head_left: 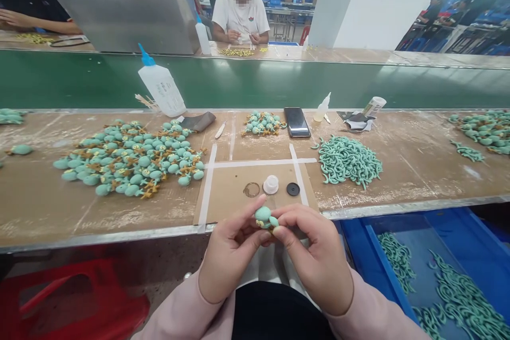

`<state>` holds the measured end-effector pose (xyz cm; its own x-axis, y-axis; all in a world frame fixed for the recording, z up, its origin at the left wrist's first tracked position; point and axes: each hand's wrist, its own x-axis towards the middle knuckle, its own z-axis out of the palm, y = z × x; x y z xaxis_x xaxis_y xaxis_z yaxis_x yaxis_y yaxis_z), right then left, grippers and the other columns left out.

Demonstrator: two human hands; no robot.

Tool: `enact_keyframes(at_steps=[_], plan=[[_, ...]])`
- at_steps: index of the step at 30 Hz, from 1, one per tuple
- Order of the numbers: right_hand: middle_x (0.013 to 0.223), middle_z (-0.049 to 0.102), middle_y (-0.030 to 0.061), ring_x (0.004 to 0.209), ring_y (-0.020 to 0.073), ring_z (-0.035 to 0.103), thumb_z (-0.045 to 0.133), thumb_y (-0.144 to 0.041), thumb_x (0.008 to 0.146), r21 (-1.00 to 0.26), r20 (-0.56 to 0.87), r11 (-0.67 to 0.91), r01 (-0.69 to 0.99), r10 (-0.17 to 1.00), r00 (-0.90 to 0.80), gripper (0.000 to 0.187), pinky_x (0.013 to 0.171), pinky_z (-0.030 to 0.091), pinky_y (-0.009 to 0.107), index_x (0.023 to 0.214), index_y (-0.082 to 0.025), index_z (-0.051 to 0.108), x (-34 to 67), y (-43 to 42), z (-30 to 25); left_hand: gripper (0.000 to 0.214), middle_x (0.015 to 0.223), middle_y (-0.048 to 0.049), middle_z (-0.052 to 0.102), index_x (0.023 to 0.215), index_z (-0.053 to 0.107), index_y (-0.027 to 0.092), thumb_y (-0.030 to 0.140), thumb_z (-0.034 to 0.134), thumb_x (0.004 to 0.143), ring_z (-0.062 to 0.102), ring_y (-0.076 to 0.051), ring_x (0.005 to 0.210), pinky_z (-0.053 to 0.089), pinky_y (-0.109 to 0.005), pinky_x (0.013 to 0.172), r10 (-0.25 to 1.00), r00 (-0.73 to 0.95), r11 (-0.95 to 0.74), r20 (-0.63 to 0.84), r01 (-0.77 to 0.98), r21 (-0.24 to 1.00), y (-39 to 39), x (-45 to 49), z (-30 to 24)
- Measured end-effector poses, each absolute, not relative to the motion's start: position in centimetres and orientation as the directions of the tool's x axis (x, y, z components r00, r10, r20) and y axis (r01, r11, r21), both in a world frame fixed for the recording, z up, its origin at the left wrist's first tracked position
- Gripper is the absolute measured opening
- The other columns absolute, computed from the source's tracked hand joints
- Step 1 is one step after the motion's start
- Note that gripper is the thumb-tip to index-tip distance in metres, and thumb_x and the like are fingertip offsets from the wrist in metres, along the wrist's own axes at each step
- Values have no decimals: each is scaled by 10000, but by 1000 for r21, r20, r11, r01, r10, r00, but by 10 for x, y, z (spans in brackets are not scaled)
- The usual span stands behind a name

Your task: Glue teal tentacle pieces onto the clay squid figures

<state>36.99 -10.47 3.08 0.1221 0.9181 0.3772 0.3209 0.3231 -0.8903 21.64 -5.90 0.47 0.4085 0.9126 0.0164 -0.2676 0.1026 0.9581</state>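
Just in front of the table edge, both my hands pinch one small mint-green toy figurine (262,214) with a round head and yellow face marks. My left hand (233,247) is closed, thumb and fingers gripping it from the left. From the right, my right hand (311,249) pinches its lower right part by a rounded green piece; whether that piece is separate I cannot tell. Beyond my hands, a white cap (271,185), a black round lid (293,189) and a clear ring-shaped dish (251,189) lie on a taped cardboard sheet (223,199).
Left lies a large pile of green figurines (135,156); a smaller pile (263,123) sits beside a phone (297,122). Right is a heap of curved green pieces (348,160). A blue-capped bottle (161,87) stands behind. Below are a blue bin (382,265) and red stool (79,297).
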Motion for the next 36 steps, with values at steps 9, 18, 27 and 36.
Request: enact_keyframes(at_steps=[9, 18, 27, 36], plan=[[1032, 705, 51, 1161, 218, 582, 573, -29, 863, -577, 683, 532, 620, 731, 9, 184, 1020, 473, 390, 911, -194, 638, 362, -104, 30, 333, 983, -43, 716, 1159, 659, 280, 286, 712, 830, 681, -151, 874, 560, -193, 748, 877, 480, 175, 31, -379, 908, -60, 217, 2], [849, 605, 39, 790, 178, 573, 699, -501, 827, -639, 663, 425, 641, 726, 180, 348, 712, 469, 315, 939, -192, 583, 365, -103, 31, 210, 1253, -49, 692, 1081, 626, 320, 352, 653, 875, 518, -269, 1309, 403, -465, 1085, 866, 470, 148, 173, -570, 808, -70, 224, 18], [737, 633, 48, 668, 170, 577, 531, -494, 940, -696, 613, 449, 561, 778, 137, 338, 605, 418, 290, 893, -171, 620, 358, -107, 33, 207, 1207, -5, 716, 1029, 623, 358, 404, 686, 838, 457, -287, 1355, 381, -526, 1098, 870, 469, 159, 153, -561, 812, -73, 228, 21], [726, 646, 44, 663, 165, 586, 597, -487, 905, -726, 599, 440, 528, 782, 172, 316, 614, 420, 287, 838, -178, 614, 358, -104, 33, 195, 1221, 9, 708, 1031, 624, 377, 388, 680, 845, 456, -281, 1353, 464, -481, 1045, 853, 495, 157, 164, -543, 825, -68, 223, 16]])
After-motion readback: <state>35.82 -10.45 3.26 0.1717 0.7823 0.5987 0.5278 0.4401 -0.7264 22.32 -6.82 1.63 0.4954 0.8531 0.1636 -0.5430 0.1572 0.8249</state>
